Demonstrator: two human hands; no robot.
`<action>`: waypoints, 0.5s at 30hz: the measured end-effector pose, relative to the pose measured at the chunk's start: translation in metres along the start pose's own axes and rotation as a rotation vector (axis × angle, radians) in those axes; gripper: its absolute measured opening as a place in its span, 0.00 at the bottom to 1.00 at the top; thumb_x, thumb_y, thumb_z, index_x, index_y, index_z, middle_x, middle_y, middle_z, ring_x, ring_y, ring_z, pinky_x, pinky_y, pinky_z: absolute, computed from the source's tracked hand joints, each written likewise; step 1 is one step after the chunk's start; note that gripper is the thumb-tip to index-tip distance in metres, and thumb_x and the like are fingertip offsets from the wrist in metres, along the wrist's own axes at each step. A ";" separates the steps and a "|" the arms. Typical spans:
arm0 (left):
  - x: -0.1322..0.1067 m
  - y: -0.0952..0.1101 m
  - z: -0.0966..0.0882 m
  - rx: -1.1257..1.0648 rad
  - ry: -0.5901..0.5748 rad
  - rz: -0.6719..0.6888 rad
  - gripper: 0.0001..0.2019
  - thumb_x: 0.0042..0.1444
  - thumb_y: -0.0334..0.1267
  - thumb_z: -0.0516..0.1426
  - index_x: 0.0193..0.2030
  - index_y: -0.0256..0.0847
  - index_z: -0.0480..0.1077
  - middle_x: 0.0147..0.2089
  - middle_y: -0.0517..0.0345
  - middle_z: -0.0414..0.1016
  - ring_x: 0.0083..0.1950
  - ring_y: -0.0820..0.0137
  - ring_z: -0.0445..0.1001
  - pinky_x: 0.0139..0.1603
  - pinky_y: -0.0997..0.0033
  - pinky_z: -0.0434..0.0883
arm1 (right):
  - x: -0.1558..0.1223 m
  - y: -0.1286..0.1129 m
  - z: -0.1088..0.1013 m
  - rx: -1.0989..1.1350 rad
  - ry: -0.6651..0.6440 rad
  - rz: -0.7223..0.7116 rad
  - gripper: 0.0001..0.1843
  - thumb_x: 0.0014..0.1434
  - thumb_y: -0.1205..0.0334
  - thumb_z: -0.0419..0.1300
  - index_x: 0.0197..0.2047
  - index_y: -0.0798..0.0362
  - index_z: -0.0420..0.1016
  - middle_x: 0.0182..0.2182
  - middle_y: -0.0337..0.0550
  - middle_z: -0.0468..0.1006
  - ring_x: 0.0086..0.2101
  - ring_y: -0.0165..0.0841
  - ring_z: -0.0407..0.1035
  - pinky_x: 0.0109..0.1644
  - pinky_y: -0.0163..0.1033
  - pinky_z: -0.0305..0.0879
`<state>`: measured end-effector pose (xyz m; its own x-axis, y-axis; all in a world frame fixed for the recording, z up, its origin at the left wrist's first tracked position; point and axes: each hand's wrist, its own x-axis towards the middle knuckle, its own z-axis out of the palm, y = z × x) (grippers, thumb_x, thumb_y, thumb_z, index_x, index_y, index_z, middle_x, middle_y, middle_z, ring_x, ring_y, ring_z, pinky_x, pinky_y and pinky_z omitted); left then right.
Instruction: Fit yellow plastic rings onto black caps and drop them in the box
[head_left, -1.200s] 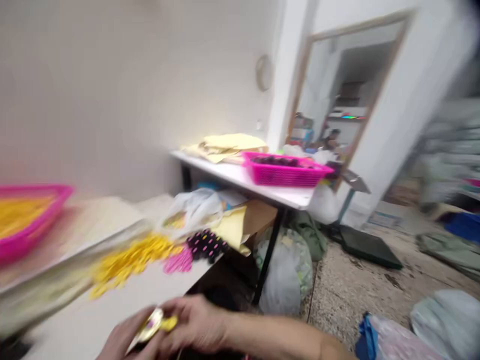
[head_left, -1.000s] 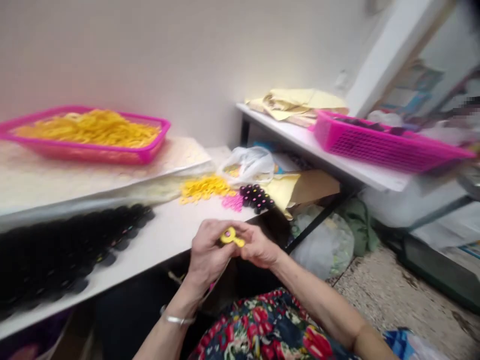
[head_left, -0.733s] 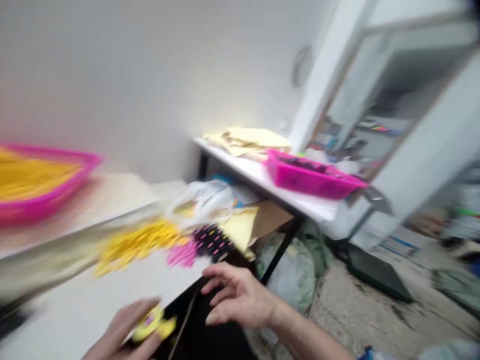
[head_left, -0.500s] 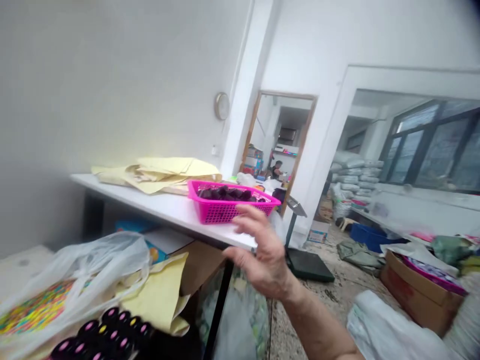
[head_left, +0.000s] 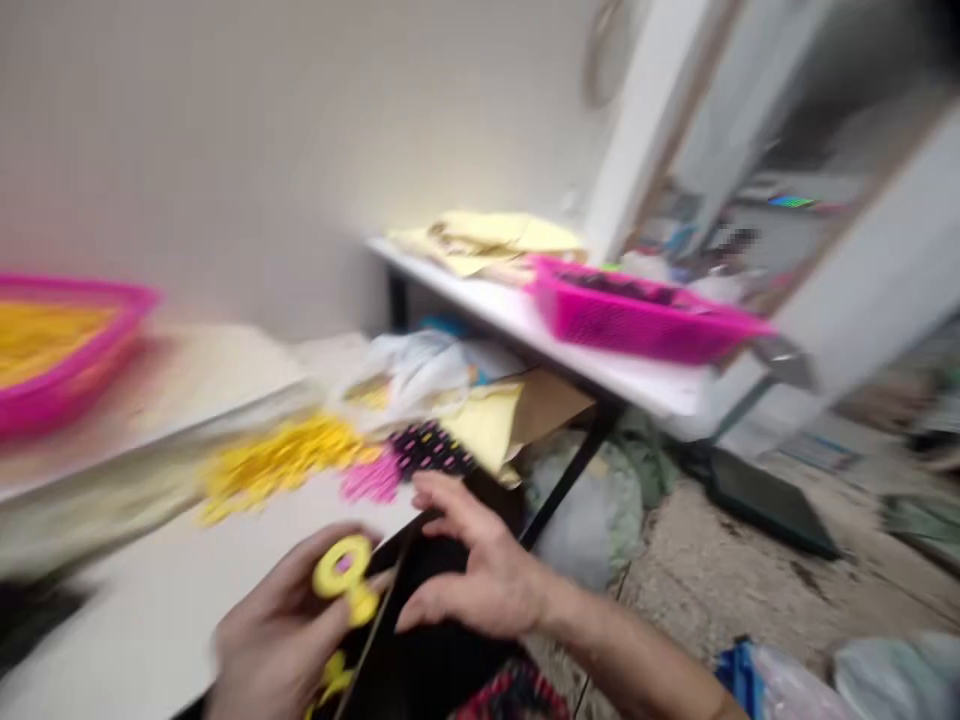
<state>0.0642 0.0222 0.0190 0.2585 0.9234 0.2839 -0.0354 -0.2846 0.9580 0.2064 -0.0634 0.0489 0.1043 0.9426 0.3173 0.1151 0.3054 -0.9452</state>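
Step in hand, my read: the left hand (head_left: 274, 625) keeps the part steady while the right does the reaching or working. Left fingers and thumb are clamped on a glossy yellow ring-shaped piece with a short stem and a pink centre (head_left: 351, 588), held up over the near edge of the white flat-topped table (head_left: 195, 545). Right hand (head_left: 491, 575) is apart from it, thumb and fingers spread, nothing visible in the grasp, nearest to a cluster of black rounded pieces with pink and yellow dots (head_left: 427, 450). Can't tell if the fingertips touch them; motion blur.

Next move, judging from the pose: any pick-up calls for right thumb and fingers to close on one small piece, with left staying put.

Materials: loose heap of yellow, plastic-looking pieces (head_left: 281, 460), smeared by blur. Small pink bits (head_left: 373, 475) sit between that and the black cluster. Behind: crumpled translucent white plastic bag (head_left: 420, 365), thin and limp; stiff pale-yellow sheet (head_left: 484, 425), paper-like, bent. Bright pink basket with yellow contents (head_left: 67, 405) at far left; pink mesh-walled basket with dark pieces (head_left: 622, 325) on the second table. Another yellow bit (head_left: 336, 675) shows below the left hand; shape unclear.
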 end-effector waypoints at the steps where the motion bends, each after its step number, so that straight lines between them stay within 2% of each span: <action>1: -0.015 0.003 -0.014 -0.069 -0.037 -0.057 0.23 0.38 0.50 0.68 0.39 0.40 0.73 0.38 0.51 0.73 0.37 0.58 0.73 0.33 0.68 0.76 | 0.001 0.013 0.010 0.120 -0.061 0.093 0.50 0.31 0.63 0.74 0.59 0.48 0.60 0.52 0.47 0.66 0.50 0.37 0.63 0.50 0.41 0.66; 2: -0.024 0.006 -0.021 -0.128 -0.071 -0.085 0.22 0.38 0.45 0.69 0.40 0.38 0.72 0.39 0.50 0.72 0.38 0.59 0.73 0.37 0.69 0.76 | 0.003 0.024 0.017 0.249 -0.129 0.177 0.50 0.33 0.64 0.73 0.59 0.47 0.58 0.51 0.47 0.67 0.47 0.35 0.66 0.48 0.41 0.67; 4: -0.028 0.005 -0.024 -0.195 -0.095 -0.045 0.20 0.40 0.38 0.68 0.41 0.36 0.72 0.41 0.49 0.72 0.40 0.61 0.72 0.41 0.71 0.74 | 0.010 0.038 0.022 0.453 -0.205 0.266 0.45 0.37 0.66 0.72 0.58 0.46 0.60 0.49 0.45 0.69 0.41 0.32 0.70 0.43 0.40 0.69; 8: -0.015 -0.009 -0.019 -0.132 -0.103 0.128 0.18 0.45 0.31 0.64 0.45 0.39 0.72 0.42 0.51 0.72 0.41 0.66 0.71 0.42 0.74 0.71 | 0.019 0.047 0.028 0.543 -0.135 0.260 0.34 0.38 0.65 0.72 0.50 0.49 0.69 0.48 0.44 0.72 0.46 0.34 0.68 0.47 0.39 0.69; 11: -0.017 -0.013 -0.028 0.038 -0.081 0.210 0.15 0.47 0.33 0.62 0.44 0.39 0.72 0.40 0.51 0.72 0.40 0.65 0.71 0.43 0.70 0.71 | 0.021 0.048 0.036 0.510 -0.049 0.283 0.27 0.42 0.60 0.70 0.48 0.51 0.71 0.44 0.44 0.74 0.44 0.33 0.69 0.50 0.40 0.66; 15: -0.031 -0.007 -0.050 0.248 0.023 0.148 0.18 0.43 0.39 0.64 0.43 0.39 0.72 0.36 0.51 0.71 0.39 0.61 0.71 0.40 0.65 0.73 | 0.022 0.042 0.046 0.419 0.028 0.326 0.20 0.48 0.55 0.65 0.44 0.54 0.73 0.37 0.42 0.75 0.37 0.29 0.69 0.44 0.35 0.67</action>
<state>0.0082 0.0082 0.0053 0.2462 0.8719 0.4234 0.1667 -0.4684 0.8676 0.1685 -0.0233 0.0131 0.0960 0.9954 -0.0016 -0.3318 0.0305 -0.9429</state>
